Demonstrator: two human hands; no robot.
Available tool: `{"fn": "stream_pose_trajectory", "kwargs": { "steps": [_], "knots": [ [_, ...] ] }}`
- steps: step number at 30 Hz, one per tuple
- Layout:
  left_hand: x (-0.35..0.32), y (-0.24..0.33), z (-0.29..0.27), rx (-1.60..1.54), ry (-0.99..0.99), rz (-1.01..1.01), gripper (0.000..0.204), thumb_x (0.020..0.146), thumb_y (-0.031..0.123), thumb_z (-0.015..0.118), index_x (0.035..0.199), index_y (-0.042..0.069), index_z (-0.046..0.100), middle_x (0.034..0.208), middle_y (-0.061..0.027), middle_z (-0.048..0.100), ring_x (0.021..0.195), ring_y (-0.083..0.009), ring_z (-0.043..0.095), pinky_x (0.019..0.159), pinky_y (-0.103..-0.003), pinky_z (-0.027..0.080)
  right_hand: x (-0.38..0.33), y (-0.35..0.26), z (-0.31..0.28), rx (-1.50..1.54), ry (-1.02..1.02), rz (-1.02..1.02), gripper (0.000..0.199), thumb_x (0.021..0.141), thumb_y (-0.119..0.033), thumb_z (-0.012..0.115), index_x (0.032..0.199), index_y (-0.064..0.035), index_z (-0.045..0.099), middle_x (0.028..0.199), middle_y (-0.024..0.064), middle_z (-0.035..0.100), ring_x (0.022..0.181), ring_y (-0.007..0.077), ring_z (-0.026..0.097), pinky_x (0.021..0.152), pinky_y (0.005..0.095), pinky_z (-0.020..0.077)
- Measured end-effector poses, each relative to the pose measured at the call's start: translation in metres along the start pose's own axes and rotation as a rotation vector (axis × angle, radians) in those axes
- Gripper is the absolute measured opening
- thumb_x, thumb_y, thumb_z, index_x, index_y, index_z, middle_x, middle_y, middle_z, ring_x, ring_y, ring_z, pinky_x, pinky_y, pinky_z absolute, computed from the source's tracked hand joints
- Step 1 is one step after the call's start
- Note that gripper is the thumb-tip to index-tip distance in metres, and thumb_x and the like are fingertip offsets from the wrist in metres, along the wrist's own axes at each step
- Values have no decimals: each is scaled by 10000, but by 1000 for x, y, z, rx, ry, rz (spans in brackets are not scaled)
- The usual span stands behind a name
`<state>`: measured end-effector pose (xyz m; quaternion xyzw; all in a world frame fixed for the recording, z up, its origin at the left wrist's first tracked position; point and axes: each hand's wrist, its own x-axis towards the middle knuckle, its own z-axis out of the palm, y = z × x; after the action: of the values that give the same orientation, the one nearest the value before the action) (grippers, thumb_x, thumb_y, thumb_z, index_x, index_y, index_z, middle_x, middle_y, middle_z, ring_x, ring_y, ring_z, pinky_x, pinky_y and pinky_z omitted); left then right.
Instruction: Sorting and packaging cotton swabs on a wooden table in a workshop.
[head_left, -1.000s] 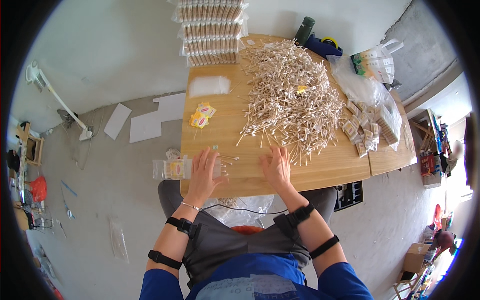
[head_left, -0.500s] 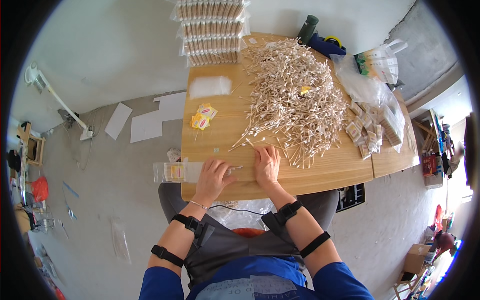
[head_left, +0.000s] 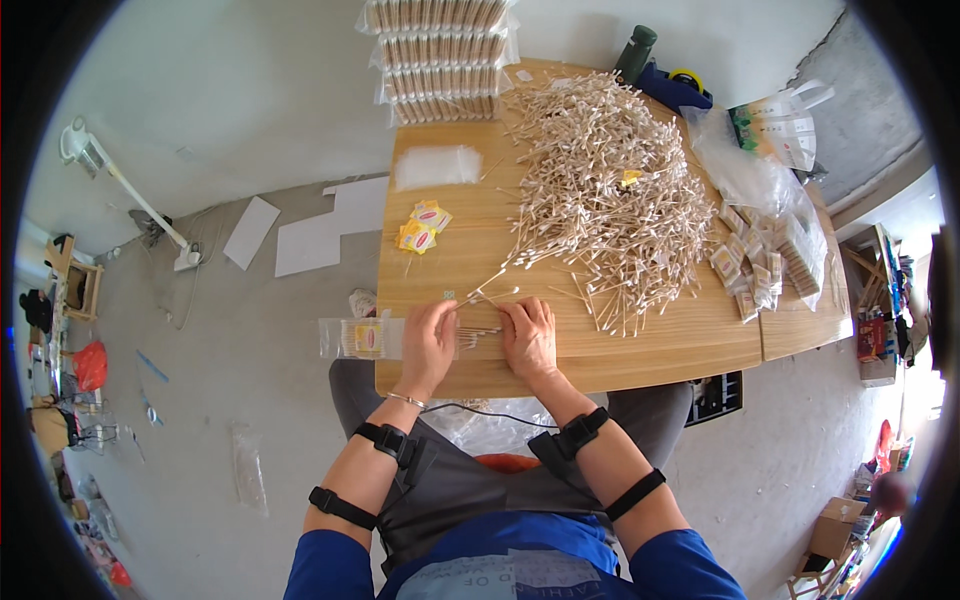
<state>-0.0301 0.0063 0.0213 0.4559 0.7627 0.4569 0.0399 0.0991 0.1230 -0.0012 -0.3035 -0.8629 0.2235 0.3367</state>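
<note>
The near edge of the tabletop (head_left: 640,370) ran beneath both wrists, and its left edge passed just beside the left hand (head_left: 430,335). A clear plastic sleeve (head_left: 332,340) with a yellow card (head_left: 367,338) jutted past that left edge, its inner end beside the left hand. Loose cotton swabs (head_left: 482,331) lay between this hand and the right hand (head_left: 527,335). Both had their fingers bent in toward the swabs; I could not tell whether either gripped one. A strip of exposed wood stretched right from the right hand, between the front edge and the large heap of cotton swabs (head_left: 610,200), which blocked the way ahead. Yellow cards (head_left: 424,228) lay beyond the left hand, nearer than the clear film stack (head_left: 438,167) and the piled swab bundles (head_left: 440,60). Small packets (head_left: 745,260) sat right of the heap; a green bottle (head_left: 636,52) and a blue tape dispenser (head_left: 675,88) stood behind it.
</note>
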Motion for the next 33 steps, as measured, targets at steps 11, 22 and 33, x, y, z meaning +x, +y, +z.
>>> {"fn": "stream_pose_trajectory", "kwargs": {
  "steps": [11,22,33],
  "knots": [
    [9,-18,9,104,96,-11,85,769,34,696,852,52,700,907,-77,593,892,-293,545,775,-388,464,-5,-2,-13,-106,130,269,200,838,-25,582,1032,-58,621,1045,148,521,996,362,492,881,456,414],
    [19,-24,6,104,-57,-43,55,774,51,692,813,35,658,905,-97,606,893,-315,557,802,-402,441,18,12,-22,-66,-116,184,438,769,-93,697,1186,-53,566,1102,164,512,1053,365,462,921,465,397],
    [32,10,11,147,-144,62,123,840,142,669,949,99,634,904,-42,641,909,-252,593,847,-409,396,-20,20,-39,-122,83,157,363,809,-105,641,1164,-46,598,1051,152,527,999,352,482,901,455,412]
  ]
}}
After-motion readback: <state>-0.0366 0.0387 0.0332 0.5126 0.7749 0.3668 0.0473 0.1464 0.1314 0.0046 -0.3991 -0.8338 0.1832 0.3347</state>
